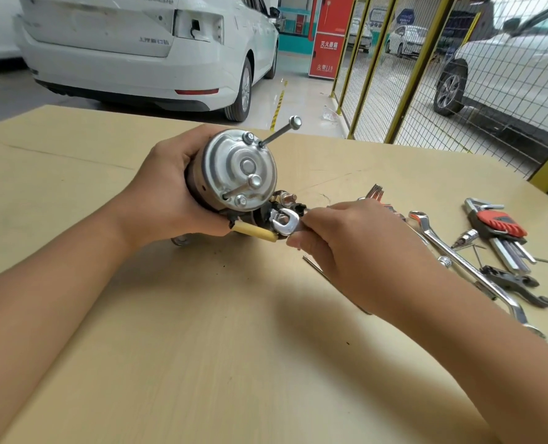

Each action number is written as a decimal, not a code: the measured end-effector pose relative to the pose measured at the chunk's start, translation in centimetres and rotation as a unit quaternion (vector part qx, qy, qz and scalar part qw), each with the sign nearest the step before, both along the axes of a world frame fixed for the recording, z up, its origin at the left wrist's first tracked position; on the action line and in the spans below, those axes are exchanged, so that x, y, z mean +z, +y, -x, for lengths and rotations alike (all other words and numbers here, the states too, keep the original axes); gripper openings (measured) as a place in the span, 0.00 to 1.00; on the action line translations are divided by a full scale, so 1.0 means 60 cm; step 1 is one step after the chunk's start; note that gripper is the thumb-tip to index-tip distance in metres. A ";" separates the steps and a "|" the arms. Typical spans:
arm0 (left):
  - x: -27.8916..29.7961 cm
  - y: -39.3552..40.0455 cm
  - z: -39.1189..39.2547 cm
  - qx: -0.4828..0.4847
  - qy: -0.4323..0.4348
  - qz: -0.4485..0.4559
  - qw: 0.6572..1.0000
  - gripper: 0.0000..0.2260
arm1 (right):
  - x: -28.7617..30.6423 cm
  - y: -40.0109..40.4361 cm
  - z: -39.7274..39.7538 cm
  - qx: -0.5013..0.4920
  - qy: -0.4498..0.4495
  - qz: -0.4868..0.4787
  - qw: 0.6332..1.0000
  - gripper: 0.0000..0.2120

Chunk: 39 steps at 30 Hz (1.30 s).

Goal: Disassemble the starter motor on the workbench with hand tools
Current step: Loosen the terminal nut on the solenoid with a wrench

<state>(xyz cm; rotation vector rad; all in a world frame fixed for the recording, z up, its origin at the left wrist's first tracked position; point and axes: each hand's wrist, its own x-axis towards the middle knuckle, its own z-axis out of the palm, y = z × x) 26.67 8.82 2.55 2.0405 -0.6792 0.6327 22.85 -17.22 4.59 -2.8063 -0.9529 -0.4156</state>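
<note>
Starter motor [234,174] stood on workbench [202,331], our left hand [166,190] clasping housing. Right hand [346,248] gripped open-end spanner [284,222] on solenoid terminal nut; best seated square, turned in short arcs.

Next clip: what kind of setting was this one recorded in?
Most likely a car repair or training workshop. A white car is parked on the floor behind the workbench, yellow mesh fencing divides off bays, and wrenches and a hex key set lie beside the starter motor.
</note>
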 end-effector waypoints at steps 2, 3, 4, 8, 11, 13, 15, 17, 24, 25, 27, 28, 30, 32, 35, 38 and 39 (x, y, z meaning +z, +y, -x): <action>-0.002 -0.001 0.000 0.003 -0.008 0.003 1.000 0.42 | -0.005 0.003 0.005 -0.005 0.021 -0.032 0.999 0.20; -0.004 -0.002 0.001 0.005 -0.012 0.005 1.000 0.42 | -0.009 0.005 0.008 -0.009 0.036 -0.061 0.997 0.21; -0.006 -0.003 0.001 0.007 -0.015 0.007 1.000 0.42 | -0.012 0.007 0.012 -0.014 0.050 -0.089 0.995 0.21; -0.008 -0.004 -0.001 0.011 -0.016 0.010 1.000 0.42 | -0.021 0.016 0.025 -0.045 0.093 -0.132 0.986 0.21; -0.009 -0.005 -0.001 0.014 -0.018 0.013 1.000 0.42 | -0.024 0.022 0.032 -0.065 0.145 -0.175 0.972 0.22; -0.010 -0.009 -0.001 0.018 -0.018 0.016 1.000 0.41 | -0.026 0.023 0.032 -0.082 0.208 -0.217 0.950 0.22; -0.009 -0.015 0.001 0.024 -0.017 0.020 0.999 0.40 | -0.026 0.022 0.030 -0.096 0.270 -0.251 0.925 0.21; -0.007 -0.019 0.004 0.031 -0.017 0.022 0.999 0.39 | -0.024 0.022 0.026 -0.103 0.298 -0.261 0.912 0.21; -0.001 -0.021 0.007 0.035 -0.016 0.015 0.999 0.39 | -0.024 0.022 0.018 -0.102 0.237 -0.221 0.941 0.22; 0.000 -0.019 0.007 0.034 -0.017 0.013 0.999 0.39 | -0.025 0.021 0.017 -0.102 0.207 -0.203 0.952 0.22; 0.000 -0.015 0.007 0.026 -0.015 0.010 0.999 0.40 | -0.023 0.017 0.015 -0.093 0.155 -0.178 0.967 0.21; 0.000 -0.014 0.007 0.021 -0.014 0.009 1.000 0.40 | -0.020 0.017 0.015 -0.085 0.141 -0.174 0.971 0.21; -0.001 -0.011 0.009 0.012 -0.012 0.005 1.000 0.41 | -0.018 0.016 0.015 -0.070 0.138 -0.172 0.973 0.23; -0.002 -0.010 0.009 0.006 -0.012 0.004 1.000 0.41 | -0.018 0.014 0.015 -0.061 0.141 -0.161 0.975 0.23; -0.002 -0.010 0.010 0.004 -0.009 0.007 1.000 0.41 | -0.016 0.012 0.014 -0.050 0.164 -0.155 0.973 0.23; -0.001 -0.010 0.011 0.001 -0.006 0.010 1.000 0.41 | -0.011 0.013 0.014 -0.043 0.152 -0.084 0.984 0.22; -0.001 -0.010 0.012 0.000 -0.005 0.010 1.000 0.40 | -0.010 0.013 0.013 -0.036 0.141 -0.058 0.988 0.22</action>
